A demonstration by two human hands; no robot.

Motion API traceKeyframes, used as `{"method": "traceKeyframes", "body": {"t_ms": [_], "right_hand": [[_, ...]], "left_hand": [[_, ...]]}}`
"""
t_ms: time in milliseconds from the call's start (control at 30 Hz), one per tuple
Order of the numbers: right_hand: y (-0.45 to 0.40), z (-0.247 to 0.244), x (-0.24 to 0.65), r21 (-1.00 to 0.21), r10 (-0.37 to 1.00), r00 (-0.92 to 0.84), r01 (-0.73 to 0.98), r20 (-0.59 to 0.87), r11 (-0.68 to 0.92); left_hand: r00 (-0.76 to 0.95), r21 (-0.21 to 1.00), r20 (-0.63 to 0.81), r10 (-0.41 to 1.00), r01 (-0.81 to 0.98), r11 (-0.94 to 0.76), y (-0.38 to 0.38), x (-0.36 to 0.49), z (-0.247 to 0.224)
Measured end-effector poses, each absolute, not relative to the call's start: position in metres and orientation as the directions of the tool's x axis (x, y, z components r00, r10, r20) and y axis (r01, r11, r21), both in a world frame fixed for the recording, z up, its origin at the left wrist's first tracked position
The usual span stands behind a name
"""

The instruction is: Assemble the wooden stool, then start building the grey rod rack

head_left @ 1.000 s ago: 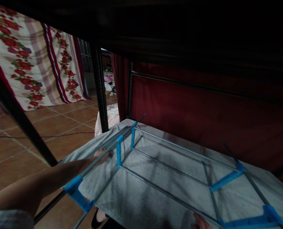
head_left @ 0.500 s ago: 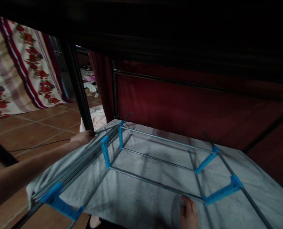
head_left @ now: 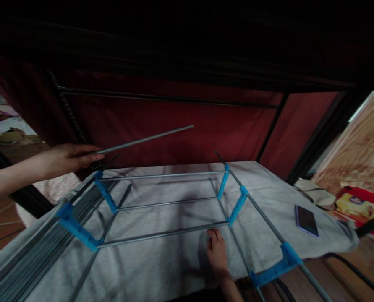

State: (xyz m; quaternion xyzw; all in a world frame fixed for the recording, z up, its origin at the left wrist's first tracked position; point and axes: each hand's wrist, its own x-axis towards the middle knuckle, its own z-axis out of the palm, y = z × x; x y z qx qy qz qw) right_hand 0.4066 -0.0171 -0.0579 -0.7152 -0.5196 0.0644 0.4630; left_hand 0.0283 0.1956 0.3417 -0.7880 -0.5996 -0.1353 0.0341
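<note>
At the near left, a bundle of thin gray rods (head_left: 56,235) is lying on the gray cloth (head_left: 174,268), alongside a metal frame (head_left: 265,217). At the near right, a blue bracket (head_left: 276,266) is joining two of the frame's long bars. The right hand (head_left: 216,250) is resting on the cloth with fingers partly curling, just beside the front crossbar (head_left: 164,234); whether it is gripping anything, I cannot tell. Beyond the frame's right side, a phone (head_left: 306,220) is lying on the cloth, and a red and yellow package (head_left: 359,206) is sitting farther right. Two more crossbars are spanning the frame behind the front one. Above its far left corner, the left hand (head_left: 79,157) is grasping a single rod (head_left: 145,139) by one end, the other end slanting up rightward in the air. Farthest back, a dark red curtain (head_left: 174,151) is hanging behind a dark horizontal bar (head_left: 174,99).
</note>
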Motion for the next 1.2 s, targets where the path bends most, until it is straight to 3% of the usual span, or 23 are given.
{"method": "traceKeyframes", "body": {"t_ms": [100, 200, 367, 600, 900, 1200], "right_hand": [[-0.017, -0.056, 0.407, -0.762, 0.803, 0.457, 0.647, 0.383, -0.004], [-0.017, -0.054, 0.407, -0.785, 0.797, 0.46, 0.618, 0.391, 0.029], [-0.017, -0.051, 0.408, -0.793, 0.783, 0.473, 0.607, 0.404, 0.042], [-0.015, -0.059, 0.406, -0.786, 0.771, 0.48, 0.617, 0.419, 0.043], [-0.015, -0.059, 0.406, -0.784, 0.775, 0.475, 0.619, 0.417, 0.042], [-0.015, -0.055, 0.408, -0.798, 0.789, 0.46, 0.599, 0.407, 0.062]], "left_hand": [[0.522, 0.183, -0.002, 0.853, 0.839, -0.512, 0.197, 0.075, 0.341], [0.698, 0.131, -0.044, 0.715, 0.714, -0.688, 0.19, 0.123, 0.34], [0.738, -0.136, 0.078, 0.67, 0.674, -0.726, 0.165, 0.181, 0.343], [0.737, -0.304, 0.301, 0.605, 0.676, -0.672, 0.115, 0.194, 0.31], [0.569, -0.182, 0.311, 0.761, 0.822, -0.54, 0.08, 0.165, 0.212], [0.418, -0.078, 0.262, 0.87, 0.907, -0.413, 0.051, 0.156, 0.165]]}}
